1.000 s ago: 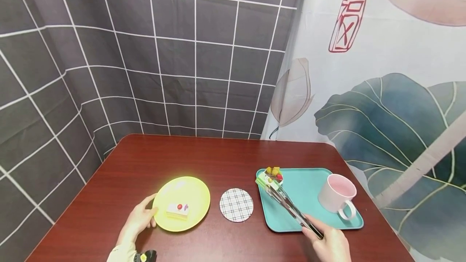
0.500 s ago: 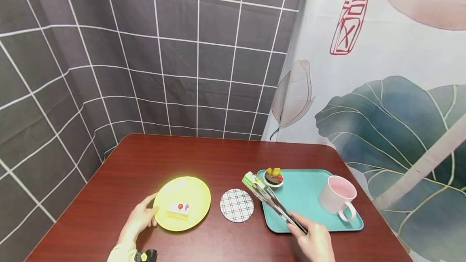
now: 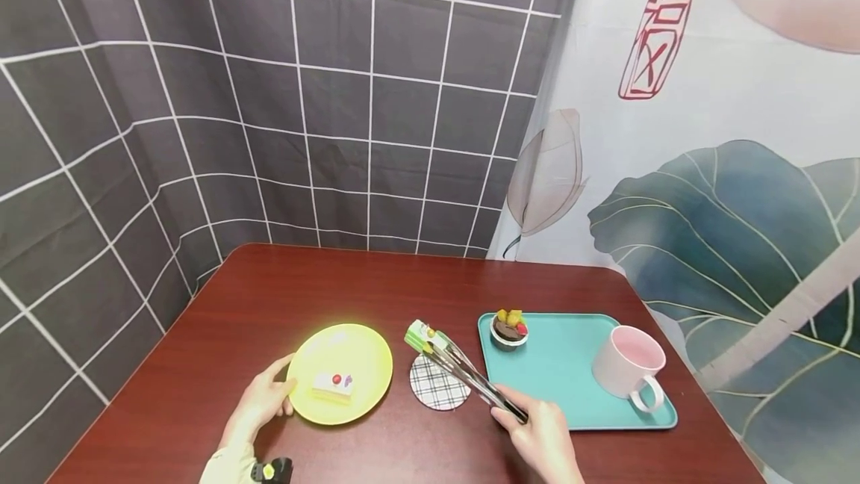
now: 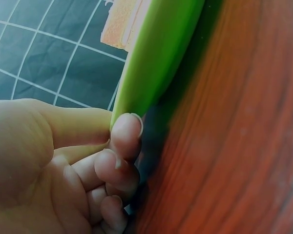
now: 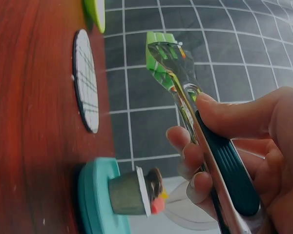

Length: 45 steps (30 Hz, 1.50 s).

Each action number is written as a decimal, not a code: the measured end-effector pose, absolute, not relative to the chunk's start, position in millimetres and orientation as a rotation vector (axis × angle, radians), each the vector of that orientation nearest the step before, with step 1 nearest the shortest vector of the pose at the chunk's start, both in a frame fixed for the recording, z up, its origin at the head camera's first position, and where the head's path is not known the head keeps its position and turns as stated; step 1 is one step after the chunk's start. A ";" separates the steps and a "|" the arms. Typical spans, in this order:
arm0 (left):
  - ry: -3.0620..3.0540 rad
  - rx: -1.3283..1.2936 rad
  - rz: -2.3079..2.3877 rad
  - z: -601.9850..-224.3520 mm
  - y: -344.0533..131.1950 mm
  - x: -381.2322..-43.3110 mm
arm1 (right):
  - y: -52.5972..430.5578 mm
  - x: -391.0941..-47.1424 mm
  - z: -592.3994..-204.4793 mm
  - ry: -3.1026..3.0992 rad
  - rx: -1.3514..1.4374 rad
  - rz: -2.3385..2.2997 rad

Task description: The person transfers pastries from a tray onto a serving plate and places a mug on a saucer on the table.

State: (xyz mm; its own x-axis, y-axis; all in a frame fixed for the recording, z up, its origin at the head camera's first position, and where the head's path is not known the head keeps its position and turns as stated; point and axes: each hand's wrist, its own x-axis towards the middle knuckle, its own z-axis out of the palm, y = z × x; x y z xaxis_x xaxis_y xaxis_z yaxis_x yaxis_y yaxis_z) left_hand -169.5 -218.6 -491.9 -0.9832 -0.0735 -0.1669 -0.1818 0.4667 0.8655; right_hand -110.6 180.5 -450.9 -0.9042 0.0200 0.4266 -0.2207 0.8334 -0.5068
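Observation:
My left hand (image 3: 262,394) pinches the left rim of a yellow plate (image 3: 366,364), thumb on top and fingers under the edge in the left wrist view. On the plate lies a small yellow-and-white cake slice (image 3: 332,388) with a red cherry on it. In my right hand (image 3: 537,428) is a pair of metal tongs (image 3: 470,376) with dark handle grips. Their tips clasp a green-and-white cake piece (image 5: 158,48), raised above the table. Below it in the head view is a round checked coaster (image 3: 440,387), partly covered by the tongs.
A teal tray (image 3: 554,364) stands on the right of the brown table (image 3: 376,290). It bears a chocolate cupcake (image 3: 508,331) with fruit at its back left corner and a pink mug (image 3: 625,361) on its right side. Curtains hang behind the table.
My right hand has carried the tongs and the green cake piece leftward, from over the tray's back left corner to over the coaster. The cupcake is now uncovered. My left hand stays at the plate.

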 end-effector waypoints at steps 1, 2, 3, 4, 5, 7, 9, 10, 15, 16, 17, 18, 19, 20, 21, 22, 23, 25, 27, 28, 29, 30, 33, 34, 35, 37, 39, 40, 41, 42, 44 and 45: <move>2.600 -0.221 1.559 -491.6 -217.9 -169.9 | 179.2 -112.1 -450.7 -2.588 0.161 0.783; 2.603 -0.215 1.564 -491.6 -217.4 -170.3 | 178.0 -113.6 -450.5 -2.585 0.166 0.780; 2.603 -0.217 1.567 -491.6 -216.8 -170.5 | 176.9 -115.0 -450.6 -2.580 0.174 0.777; 2.604 -0.217 1.569 -491.5 -216.4 -170.4 | 175.8 -116.4 -450.7 -2.576 0.186 0.773; 2.601 -0.224 1.571 -491.3 -216.2 -170.4 | 174.6 -117.7 -451.0 -2.568 0.197 0.772; 2.597 -0.224 1.575 -491.5 -216.3 -170.1 | 171.8 -119.8 -451.3 -2.551 0.228 0.771; 2.583 -0.221 1.587 -491.3 -216.9 -169.7 | 168.5 -121.3 -451.9 -2.537 0.251 0.768; 2.583 -0.218 1.585 -491.3 -217.1 -169.6 | 166.6 -121.8 -452.0 -2.534 0.261 0.768; 2.590 -0.226 1.569 -491.8 -217.8 -169.7 | 154.9 -123.6 -452.3 -2.563 0.275 0.758; 2.597 -0.231 1.562 -492.0 -218.0 -169.7 | 151.9 -123.9 -452.1 -2.574 0.285 0.749; 2.596 -0.232 1.564 -492.1 -218.1 -169.7 | 148.8 -124.3 -451.9 -2.583 0.294 0.739; 2.598 -0.225 1.566 -492.1 -218.2 -169.6 | 145.9 -124.7 -451.9 -2.589 0.306 0.730; 2.602 -0.219 1.565 -492.1 -218.3 -169.5 | 143.0 -125.0 -451.7 -2.597 0.321 0.719; 2.601 -0.222 1.564 -492.0 -218.2 -169.2 | 140.2 -125.2 -451.6 -2.604 0.336 0.708; 2.597 -0.225 1.564 -492.0 -218.1 -169.1 | 137.6 -125.4 -451.6 -2.612 0.351 0.699; 2.592 -0.232 1.565 -491.9 -217.9 -168.9 | 135.1 -125.7 -451.8 -2.621 0.365 0.690; 2.587 -0.240 1.564 -492.0 -217.7 -168.7 | 132.8 -125.9 -452.0 -2.627 0.377 0.683; 2.585 -0.257 1.563 -492.3 -217.5 -168.5 | 128.7 -126.3 -452.7 -2.641 0.405 0.665; 2.584 -0.254 1.574 -492.7 -217.5 -168.7 | 125.3 -126.6 -453.8 -2.649 0.435 0.642; 2.590 -0.247 1.576 -492.6 -217.6 -168.9 | 123.7 -126.7 -454.5 -2.649 0.449 0.631; 2.594 -0.242 1.578 -492.4 -217.6 -169.2 | 122.3 -126.6 -454.9 -2.650 0.461 0.621; 2.599 -0.239 1.579 -492.0 -217.6 -169.3 | 121.0 -126.7 -455.5 -2.652 0.472 0.614; 2.605 -0.236 1.578 -491.0 -217.6 -169.2 | 117.4 -126.3 -456.7 -2.658 0.491 0.599; 2.603 -0.240 1.577 -490.7 -217.5 -169.0 | 116.3 -126.4 -457.0 -2.661 0.496 0.596; 2.602 -0.241 1.577 -490.5 -217.4 -168.8 | 115.2 -126.6 -457.1 -2.667 0.500 0.589; 2.603 -0.234 1.576 -490.7 -217.5 -168.6 | 112.6 -127.3 -457.4 -2.683 0.499 0.584; 2.601 -0.233 1.577 -490.6 -217.6 -168.3 | 110.1 -128.3 -458.5 -2.695 0.498 0.577; 2.604 -0.225 1.576 -490.9 -217.8 -168.2 | 108.8 -128.8 -459.2 -2.698 0.501 0.577; 2.605 -0.226 1.575 -491.1 -217.9 -168.3 | 107.6 -129.3 -460.0 -2.703 0.504 0.575; 2.604 -0.231 1.573 -491.0 -217.9 -168.2 | 106.5 -129.6 -460.9 -2.704 0.508 0.574; 2.604 -0.244 1.570 -490.9 -217.9 -168.3 | 104.6 -130.0 -461.9 -2.698 0.520 0.568; 2.602 -0.251 1.571 -490.8 -217.8 -168.4 | 103.8 -130.0 -461.8 -2.694 0.528 0.568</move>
State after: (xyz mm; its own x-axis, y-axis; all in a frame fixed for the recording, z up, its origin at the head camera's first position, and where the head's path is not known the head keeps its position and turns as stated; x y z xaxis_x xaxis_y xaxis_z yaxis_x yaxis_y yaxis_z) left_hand -168.4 -217.8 -490.8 -0.9823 -0.0931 -0.1628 -0.1874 0.4568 0.8696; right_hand -130.0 103.8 -461.8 -0.8745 -0.2843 0.3930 -0.4187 0.8515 -0.3158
